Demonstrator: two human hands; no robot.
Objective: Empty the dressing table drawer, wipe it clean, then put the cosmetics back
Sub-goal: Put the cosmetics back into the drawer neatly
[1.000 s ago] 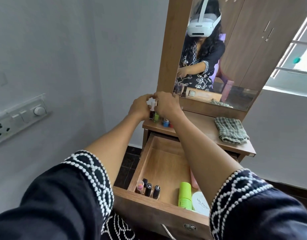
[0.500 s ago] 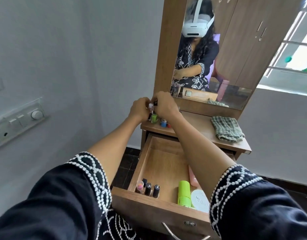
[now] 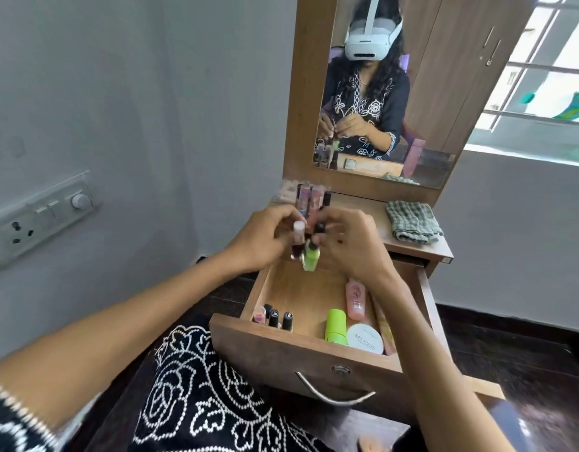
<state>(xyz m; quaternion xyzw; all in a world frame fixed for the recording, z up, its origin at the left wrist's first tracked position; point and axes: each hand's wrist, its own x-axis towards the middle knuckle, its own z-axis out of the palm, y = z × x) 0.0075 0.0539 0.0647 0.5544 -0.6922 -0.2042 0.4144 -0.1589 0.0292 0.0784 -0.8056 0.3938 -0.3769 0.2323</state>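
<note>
Step in hand: refilling, judging by the part-stocked drawer [image 3: 301, 288] and folded cloth [image 3: 413, 225] lying at 2 o'clock on the surface [image 3: 373, 207].
Left hand [image 3: 265, 238]: fingers are curling round small bottles, a white-capped one among them; motion is blurring the exact grip.
Green bottle [image 3: 310, 257]: hanging between both hands above the drawer's back end.
Right hand [image 3: 350, 243]: fingers are bending in towards the same cluster; which bottle they are pinching I cannot tell.
Drawer contents: dark-capped bottles [image 3: 280, 319] at 7 o'clock; green tube [image 3: 335, 326], pink tube [image 3: 356, 298] and nail polish jar [image 3: 365, 338] at 5 o'clock.
Next move: probably lowering the bottles upright onto bare drawer floor.
</note>
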